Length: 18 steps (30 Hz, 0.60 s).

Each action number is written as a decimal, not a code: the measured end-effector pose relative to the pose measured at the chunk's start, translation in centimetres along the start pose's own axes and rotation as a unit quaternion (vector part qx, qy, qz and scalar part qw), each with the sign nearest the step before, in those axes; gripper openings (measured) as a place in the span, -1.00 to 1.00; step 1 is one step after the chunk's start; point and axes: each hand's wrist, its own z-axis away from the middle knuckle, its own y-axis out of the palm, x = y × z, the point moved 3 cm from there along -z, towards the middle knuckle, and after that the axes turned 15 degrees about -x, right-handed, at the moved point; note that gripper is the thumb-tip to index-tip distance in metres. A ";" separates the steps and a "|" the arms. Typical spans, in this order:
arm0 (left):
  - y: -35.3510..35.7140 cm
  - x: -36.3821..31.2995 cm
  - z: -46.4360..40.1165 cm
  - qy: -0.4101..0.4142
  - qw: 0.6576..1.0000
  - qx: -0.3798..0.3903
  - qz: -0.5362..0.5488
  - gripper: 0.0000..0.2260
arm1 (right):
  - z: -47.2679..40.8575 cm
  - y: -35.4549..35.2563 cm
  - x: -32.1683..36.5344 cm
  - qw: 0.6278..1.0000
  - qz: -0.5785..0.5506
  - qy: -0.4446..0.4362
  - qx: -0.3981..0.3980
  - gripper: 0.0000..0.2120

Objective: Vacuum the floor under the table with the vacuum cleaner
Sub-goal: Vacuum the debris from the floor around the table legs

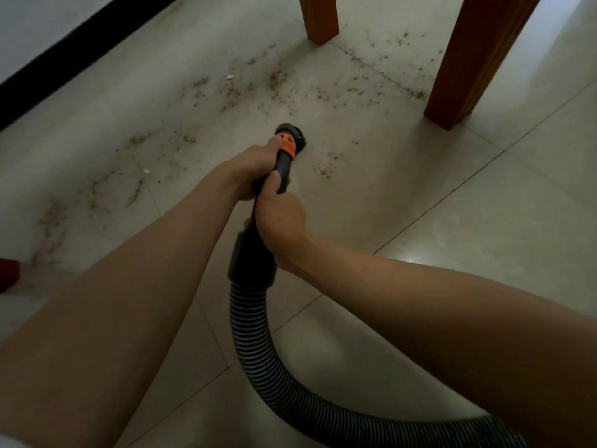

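The vacuum cleaner's dark wand (280, 176) points down and away from the person, its round nozzle (292, 134) at the floor (420, 202), in the open stretch between the wall side and the nearer table leg. An orange collar (287, 145) rings the wand just behind the nozzle. Farther back the wand widens into a black cuff (250, 260), from which a ribbed grey hose (258, 357) curves down and sweeps off toward the lower right edge of the view.

The left hand (255, 166) grips the wand near the front, fingers wrapped round it, the forefinger (274, 142) reaching up to the orange collar. The right hand (279, 221) holds the wand just behind the left, fingers curled round it and the thumb (273, 184) lying along the top. Both bare forearms stretch in from the bottom corners.

Dark crumbs and dust (226, 92) lie scattered over the pale tiles in a band from the lower left to beyond the nozzle, with a small patch (326, 166) just to the nozzle's right. Two white scraps (229, 76) lie among the dirt. Two wooden table legs stand ahead: a near one (465, 66) at the right and a far one (318, 17) behind. A black skirting strip (64, 50) runs along the wall at the upper left, and a reddish-brown piece of wood (8, 274) shows at the left edge.
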 end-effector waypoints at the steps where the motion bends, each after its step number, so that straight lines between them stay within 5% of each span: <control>1: 0.1 -0.1 -0.2 0.004 1.000 -0.001 -0.003 -0.52 | -0.3 0.0 0.1 1.000 -0.002 -0.002 -0.001 -0.35; 18: 0.0 3.3 -0.6 -0.002 0.999 0.000 0.036 -0.62 | 0.9 0.9 -4.0 0.991 -0.061 0.051 0.111 -0.45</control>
